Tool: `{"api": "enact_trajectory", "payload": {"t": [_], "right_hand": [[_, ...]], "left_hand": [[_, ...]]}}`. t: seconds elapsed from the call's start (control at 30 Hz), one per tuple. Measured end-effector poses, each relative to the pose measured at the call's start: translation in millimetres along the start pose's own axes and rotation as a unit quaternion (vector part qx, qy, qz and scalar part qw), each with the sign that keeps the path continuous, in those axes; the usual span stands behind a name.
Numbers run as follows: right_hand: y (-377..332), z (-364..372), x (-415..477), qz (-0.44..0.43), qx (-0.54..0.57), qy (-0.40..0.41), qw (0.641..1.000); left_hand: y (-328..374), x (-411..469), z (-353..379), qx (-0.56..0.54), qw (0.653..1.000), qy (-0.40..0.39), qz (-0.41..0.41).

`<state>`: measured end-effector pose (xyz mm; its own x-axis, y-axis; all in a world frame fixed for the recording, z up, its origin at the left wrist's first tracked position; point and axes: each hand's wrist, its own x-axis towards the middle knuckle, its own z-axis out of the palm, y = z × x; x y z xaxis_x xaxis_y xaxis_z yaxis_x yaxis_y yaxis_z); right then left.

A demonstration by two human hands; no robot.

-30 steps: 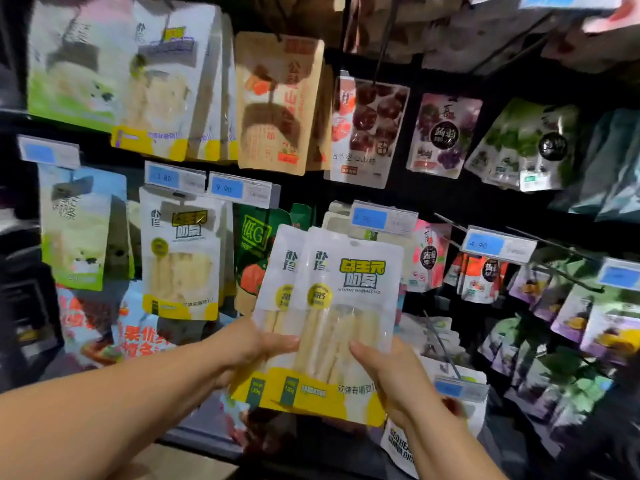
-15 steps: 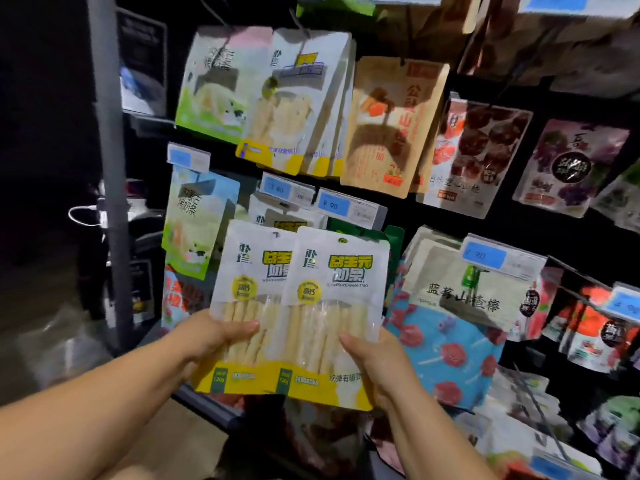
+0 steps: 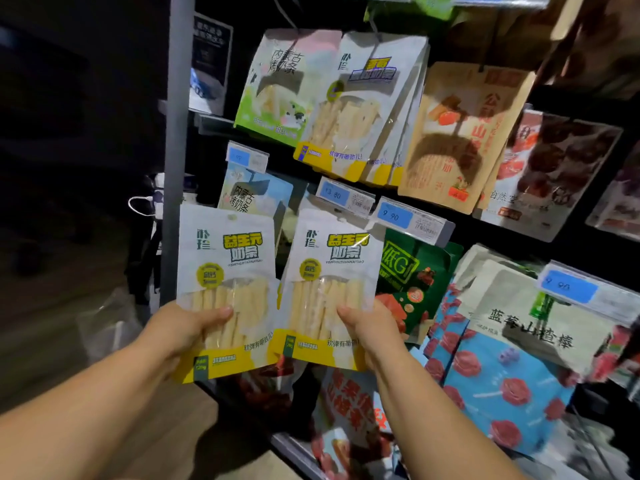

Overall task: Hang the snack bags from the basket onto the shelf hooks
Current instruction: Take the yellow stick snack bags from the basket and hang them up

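Observation:
I hold two white-and-yellow milk-stick snack bags upright, side by side, in front of the shelf. My left hand point(image 3: 180, 329) grips the left bag point(image 3: 227, 271) at its lower left, thumb across the clear window. My right hand point(image 3: 372, 327) grips the right bag point(image 3: 332, 271) at its lower right edge. The two bags are apart, barely touching at the bottom. Matching bags point(image 3: 363, 109) hang on a hook in the row above. The basket is out of view.
A grey upright post point(image 3: 178, 133) stands just left of the bags. Price tags point(image 3: 346, 195) sit on hook ends behind the right bag. Green bags point(image 3: 415, 282), blue lollipop bags point(image 3: 502, 375) and brown bags point(image 3: 460, 140) hang to the right.
The two bags overlapped before; now they are pulled apart, one in each hand. My view has swung left, bringing the grey post into sight.

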<state>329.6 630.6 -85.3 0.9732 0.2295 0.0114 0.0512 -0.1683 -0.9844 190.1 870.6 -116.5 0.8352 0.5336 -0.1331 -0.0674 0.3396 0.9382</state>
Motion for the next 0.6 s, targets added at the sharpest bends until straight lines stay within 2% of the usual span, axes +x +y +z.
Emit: {"api": "enact_trajectory", "payload": {"t": [0.2, 0.6], "right_hand": [[1.8, 20.3, 27.6, -0.012, -0.027, -0.005, 1.0], [2.4, 28.8, 44.5, -0.001, -0.057, 0.057, 0.997]], "left_hand": [[-1.8, 10.5, -14.8, 0.0, 1.0, 0.014, 0.015], [1.4, 13.1, -8.2, 0.009, 1.0, 0.023, 0.009]]}}
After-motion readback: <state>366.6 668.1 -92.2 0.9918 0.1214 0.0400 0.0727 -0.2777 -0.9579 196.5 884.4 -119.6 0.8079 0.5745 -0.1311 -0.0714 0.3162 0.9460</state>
